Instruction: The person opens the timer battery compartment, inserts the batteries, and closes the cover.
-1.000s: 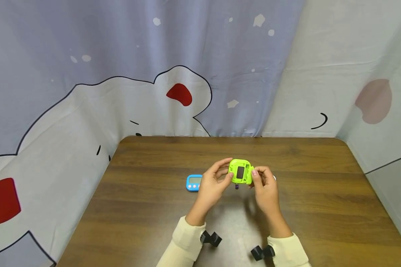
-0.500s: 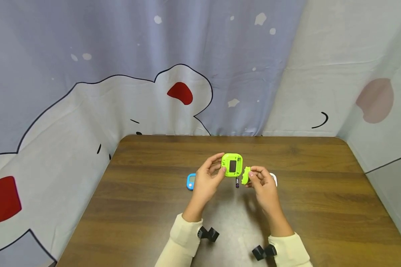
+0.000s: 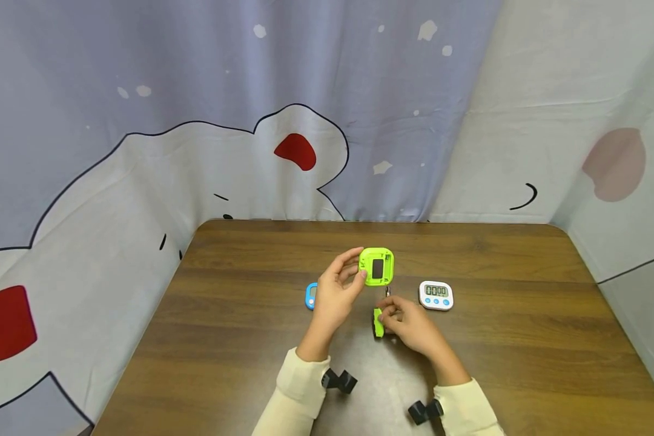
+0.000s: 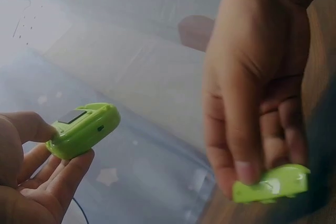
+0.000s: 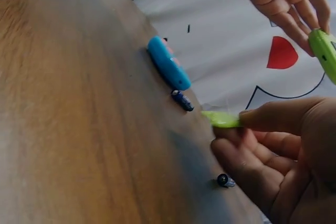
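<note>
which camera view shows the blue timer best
The right wrist view: the blue timer lies uncovered there, its whole length in sight, though seen nearly side-on. In the head view the left hand hides all but one end. The left wrist view does not show it.

Whether this is a home or a studio cannot be told; the pictures show a small spot closed in by cartoon-print fabric (image 3: 381,72). It hangs across the top of the head view in grey-lilac with pale stars (image 3: 427,30), and runs down both sides in white, with red patches (image 3: 5,324) at left and a dusky pink patch (image 3: 616,165) at right. Across the lower middle lies a wood-grain surface (image 3: 523,339) with rounded far corners, more like household furniture than a workbench.
</note>
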A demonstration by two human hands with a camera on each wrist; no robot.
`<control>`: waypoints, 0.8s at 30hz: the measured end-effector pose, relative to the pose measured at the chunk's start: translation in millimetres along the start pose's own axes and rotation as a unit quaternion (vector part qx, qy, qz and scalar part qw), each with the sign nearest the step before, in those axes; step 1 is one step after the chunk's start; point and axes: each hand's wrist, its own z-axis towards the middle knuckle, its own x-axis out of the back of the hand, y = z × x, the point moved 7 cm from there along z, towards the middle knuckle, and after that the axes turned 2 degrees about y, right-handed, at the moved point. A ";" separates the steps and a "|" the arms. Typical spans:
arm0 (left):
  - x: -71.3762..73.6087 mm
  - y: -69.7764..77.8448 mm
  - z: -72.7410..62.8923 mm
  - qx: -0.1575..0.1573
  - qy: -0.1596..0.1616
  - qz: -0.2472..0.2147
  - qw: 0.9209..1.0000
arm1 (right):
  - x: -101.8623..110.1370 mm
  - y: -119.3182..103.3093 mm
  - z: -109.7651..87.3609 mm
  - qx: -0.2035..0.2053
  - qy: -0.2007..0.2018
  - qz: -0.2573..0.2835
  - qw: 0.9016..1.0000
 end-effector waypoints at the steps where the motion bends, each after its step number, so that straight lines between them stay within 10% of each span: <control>1: 0.4 -0.5 0.1 0.000 0.001 -0.001 1.000 | -2.2 1.2 -0.2 0.001 -0.010 -0.009 1.000; 24: 1.7 -0.1 -0.6 -0.009 -0.009 -0.016 1.000 | -6.8 5.5 -0.2 0.005 0.019 -0.140 0.990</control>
